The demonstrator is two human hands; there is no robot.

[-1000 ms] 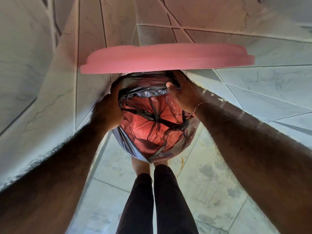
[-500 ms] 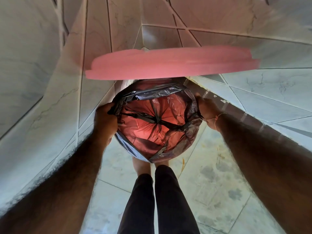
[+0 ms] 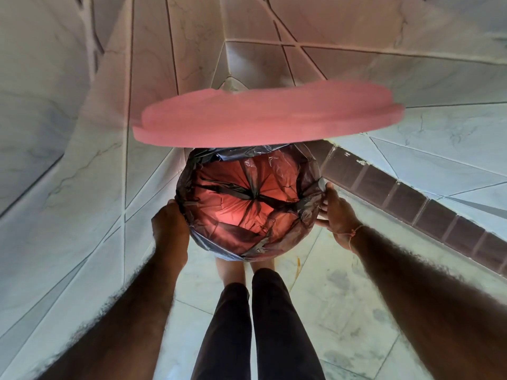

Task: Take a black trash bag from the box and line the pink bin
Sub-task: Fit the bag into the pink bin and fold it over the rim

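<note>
The pink bin stands on the floor in front of my feet, its raised pink lid [image 3: 263, 113] tilted open above it. A thin black trash bag [image 3: 247, 198] lies inside the bin, pink showing through it, and its edge is folded over the rim all around. My left hand [image 3: 170, 229] clasps the bagged rim on the left side. My right hand [image 3: 336, 215] pinches the bag's edge at the rim on the right. The box of bags is out of view.
Tiled walls close in on the left and behind the bin, forming a corner. A dark tile skirting [image 3: 411, 204] runs along the right wall. My legs [image 3: 255, 325] in dark trousers stand just in front of the bin on the pale floor tiles.
My right hand came out of the bin's mouth and moved to the outer right rim. The bag's edge is now spread over the rim. The lid and camera view shifted slightly.
</note>
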